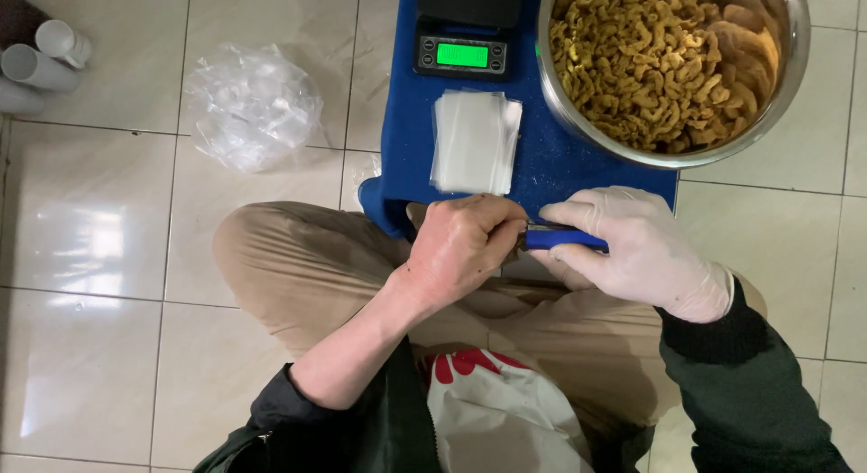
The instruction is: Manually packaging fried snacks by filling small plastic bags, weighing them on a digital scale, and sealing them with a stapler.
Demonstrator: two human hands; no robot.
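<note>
Together, both hands, bare left hand (461,245) and gloved right hand (632,247), clamp a blue stapler (564,240) at the blue stool's (397,148) near edge.

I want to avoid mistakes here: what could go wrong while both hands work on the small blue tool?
1. The bare left hand pinches at the front end of the blue tool held by the gloved right hand; fingers could get nipped.
2. The steel bowl of snacks overhangs the blue stand's edge; a bump might tip it.
</note>
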